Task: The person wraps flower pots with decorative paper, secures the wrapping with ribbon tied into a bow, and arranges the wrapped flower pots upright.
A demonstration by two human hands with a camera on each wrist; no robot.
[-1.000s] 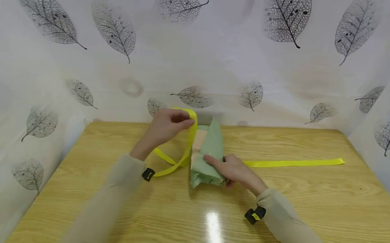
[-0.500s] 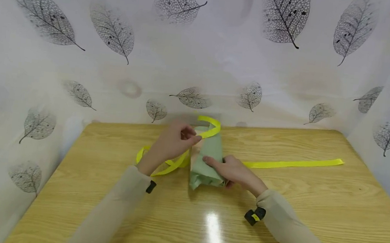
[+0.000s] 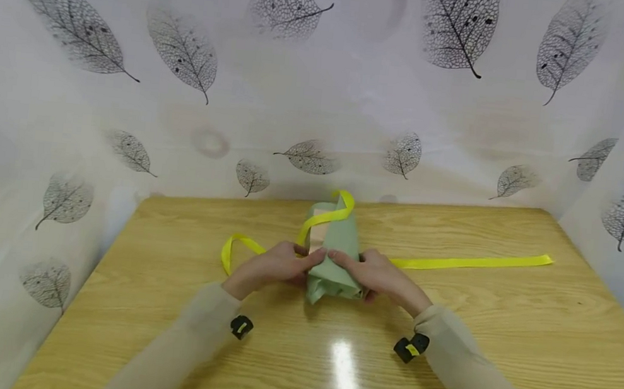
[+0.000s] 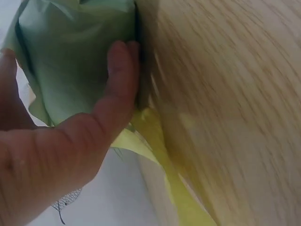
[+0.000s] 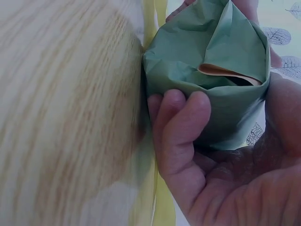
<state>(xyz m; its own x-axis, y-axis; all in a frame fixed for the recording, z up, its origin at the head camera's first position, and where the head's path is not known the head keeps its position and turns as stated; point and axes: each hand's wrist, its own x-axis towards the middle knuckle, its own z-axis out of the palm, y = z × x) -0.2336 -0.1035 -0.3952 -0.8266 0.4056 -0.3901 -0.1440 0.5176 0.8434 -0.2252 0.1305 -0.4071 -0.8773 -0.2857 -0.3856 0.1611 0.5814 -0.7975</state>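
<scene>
A package in green wrapping paper (image 3: 344, 239) lies in the middle of the table, its tan inner side showing along the left. My left hand (image 3: 281, 261) grips its left side, thumb on top; in the left wrist view the fingers (image 4: 121, 77) lie along the paper. From the other side my right hand (image 3: 385, 278) holds it, thumb on top and fingers curled against the side. The right wrist view shows the package's near end (image 5: 193, 44) with folded, crumpled paper and a small gap. A yellow ribbon (image 3: 325, 218) crosses loosely over its far part.
The wooden table (image 3: 462, 337) carries the ribbon's straight tail (image 3: 473, 262) off to the right. A ribbon loop (image 3: 228, 252) lies left of the package. Behind hangs a white curtain (image 3: 352, 84) printed with leaves.
My left hand has laid the ribbon over the package's far part, let it go and come down to grip the left side. The right hand has stayed in place.
</scene>
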